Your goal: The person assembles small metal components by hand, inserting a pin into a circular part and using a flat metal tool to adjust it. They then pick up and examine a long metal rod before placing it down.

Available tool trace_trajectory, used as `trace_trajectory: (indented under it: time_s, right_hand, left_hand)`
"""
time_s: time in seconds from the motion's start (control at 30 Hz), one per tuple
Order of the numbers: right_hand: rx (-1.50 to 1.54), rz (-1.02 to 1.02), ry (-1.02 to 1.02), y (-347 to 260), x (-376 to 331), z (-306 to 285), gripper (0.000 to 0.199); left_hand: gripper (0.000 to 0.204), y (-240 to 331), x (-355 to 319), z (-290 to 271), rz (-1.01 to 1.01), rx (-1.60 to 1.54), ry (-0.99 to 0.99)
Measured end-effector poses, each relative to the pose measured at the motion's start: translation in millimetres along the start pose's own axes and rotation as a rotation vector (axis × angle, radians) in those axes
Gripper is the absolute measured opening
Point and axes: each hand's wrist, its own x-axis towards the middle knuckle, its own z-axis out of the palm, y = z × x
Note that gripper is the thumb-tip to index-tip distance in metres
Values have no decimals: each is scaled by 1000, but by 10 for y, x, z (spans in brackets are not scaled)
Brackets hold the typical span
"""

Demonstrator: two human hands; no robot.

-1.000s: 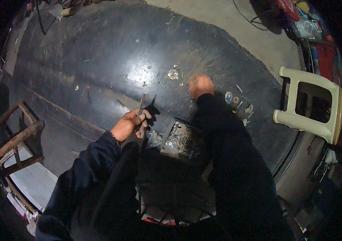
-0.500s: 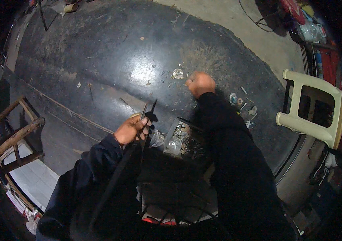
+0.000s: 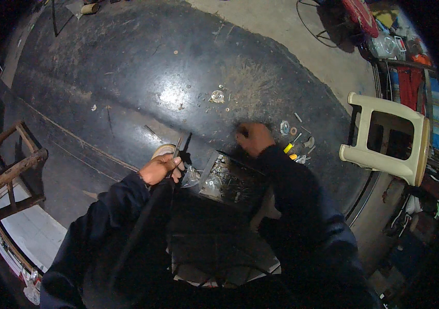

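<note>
A: What is held in the left hand (image 3: pixel 160 167)?

B: A thin dark metal tool (image 3: pixel 177 149) is grasped there; the grip is clenched around its lower part, and the tip is pointed up and away over the dark floor (image 3: pixel 126 77). The exact kind of tool cannot be told.

A: And the right hand (image 3: pixel 253 138)?

B: It is stretched farther out and lowered onto the floor, with the fingers curled under. Whether something is pinched in that grip cannot be told, since the fingertips are hidden.

A: What is found around the right hand?

B: Small metal parts (image 3: pixel 296 139), among them a nut and a washer, are scattered just beside it toward the floor's right edge, with a small yellow piece (image 3: pixel 287 148) close to the wrist.

A: And between the two hands?

B: A dark open box (image 3: pixel 227 180) filled with small shiny hardware is set there, nearer the person's body, with a clear plastic bag (image 3: pixel 191 176) just beside its left side.

A: Anything else nearby?

B: A cream plastic stool (image 3: pixel 384 136) is seen off the floor's right edge, and a wooden chair (image 3: pixel 13 172) at the left edge. A crumpled clear scrap (image 3: pixel 217 96) is lying farther out on the floor.
</note>
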Motion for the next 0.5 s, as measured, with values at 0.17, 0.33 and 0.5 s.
trace_trajectory:
  time_s: [0.17,0.33,0.5]
  right_hand:
    - [-43,13,310,-21,546,252,19]
    - [-152,70,381,-6,805,475,18]
    - [-241,61,441,95,830,582,19]
  left_hand:
    - [36,-100,9,-24,-5,-77,22]
    - [31,-146,14,-68,27,-82,7]
    - [30,-113,21,-46,20,-114,15]
